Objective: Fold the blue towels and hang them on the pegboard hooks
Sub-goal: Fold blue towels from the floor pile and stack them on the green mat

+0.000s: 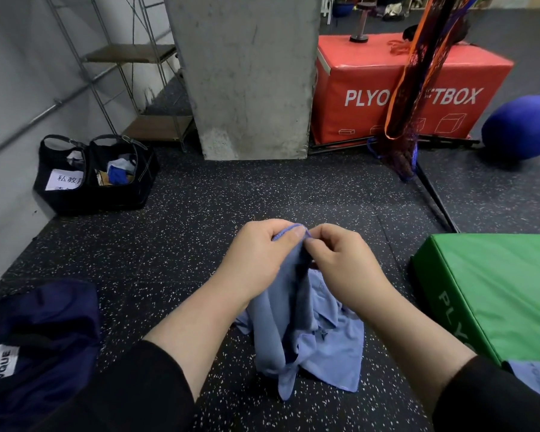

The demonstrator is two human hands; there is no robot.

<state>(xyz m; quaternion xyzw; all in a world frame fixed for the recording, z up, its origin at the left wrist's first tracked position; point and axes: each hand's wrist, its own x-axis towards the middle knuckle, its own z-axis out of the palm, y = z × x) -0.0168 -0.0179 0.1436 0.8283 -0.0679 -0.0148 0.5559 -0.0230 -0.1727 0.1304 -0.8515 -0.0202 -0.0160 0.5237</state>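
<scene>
Pinching the top hem of a blue towel, both hands meet in the middle of the view, just above the speckled black floor. The left hand has its fingers curled over the stitched edge, thumb pressed on the cloth from the near side. The right hand nips the same edge right beside it, thumb and forefinger closed tight on the hem, knuckles almost touching the left hand's thumb. The towel hangs down from that shared grip in loose folds, and its lower part spreads crumpled on the floor between the two forearms, both in black sleeves.

Over on the right, a green padded box sits on the floor, and a second bit of blue cloth peeks out at its near corner, partly hidden by the right sleeve. Beyond it, a red padded box stands beside a concrete pillar, with an orange and black net dangling in front of it and a blue ball off to the far right. On the left, a black bag rests against the wall under a wire shelf, and a dark blue bag lies at the near left edge.
</scene>
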